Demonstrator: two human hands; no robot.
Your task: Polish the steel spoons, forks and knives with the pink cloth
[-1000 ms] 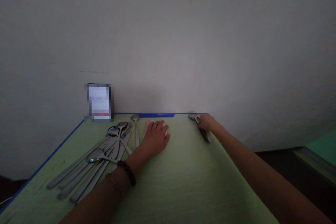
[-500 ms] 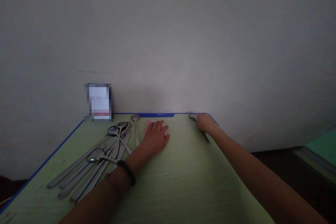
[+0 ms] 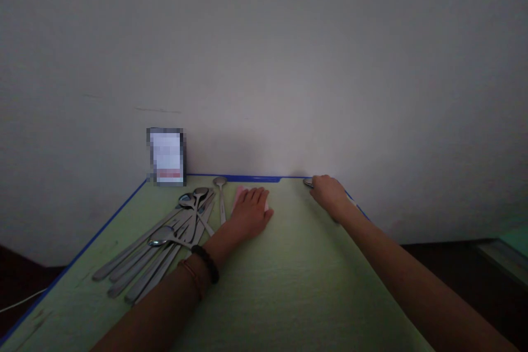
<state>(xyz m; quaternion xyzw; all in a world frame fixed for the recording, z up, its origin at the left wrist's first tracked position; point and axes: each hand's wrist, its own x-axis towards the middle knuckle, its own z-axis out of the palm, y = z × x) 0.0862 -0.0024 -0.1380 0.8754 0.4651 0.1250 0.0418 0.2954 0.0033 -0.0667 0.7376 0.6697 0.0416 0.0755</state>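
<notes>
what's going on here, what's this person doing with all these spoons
A person works at a green tabletop with both bare hands. The left hand lies palm down on a pink cloth or paper. The right hand, near the far right corner, is closed around at least one metal spoon; only a bowl end shows. Left of the hands lies a crisscrossed pile of spoons, with a separate spoon beside it, bowl toward the wall.
</notes>
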